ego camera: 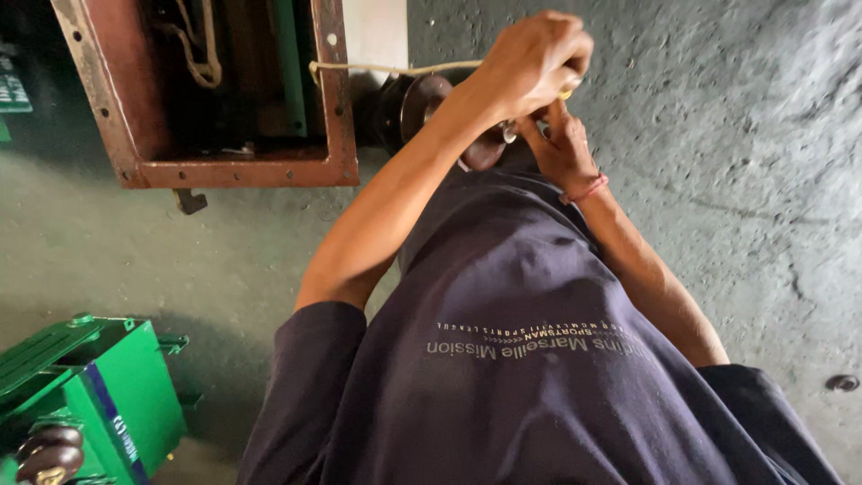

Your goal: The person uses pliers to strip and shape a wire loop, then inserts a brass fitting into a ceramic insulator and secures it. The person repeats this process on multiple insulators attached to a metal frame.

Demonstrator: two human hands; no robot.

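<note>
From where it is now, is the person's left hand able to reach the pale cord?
Probably yes. The left hand is already at the end of the pale cord, and nothing lies between them.

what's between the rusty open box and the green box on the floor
Bare grey concrete floor in the head view; only a small dark latch hangs under the rusty box, nothing reaches the green box.

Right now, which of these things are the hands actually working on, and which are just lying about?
In use:
- left hand, closed around a cream cord
- right hand, fingers at a small metal fitting
- brown ribbed insulator beneath both hands

Lying about:
- rusty open metal box
- green metal housing on the concrete floor
- small round dark object
</note>
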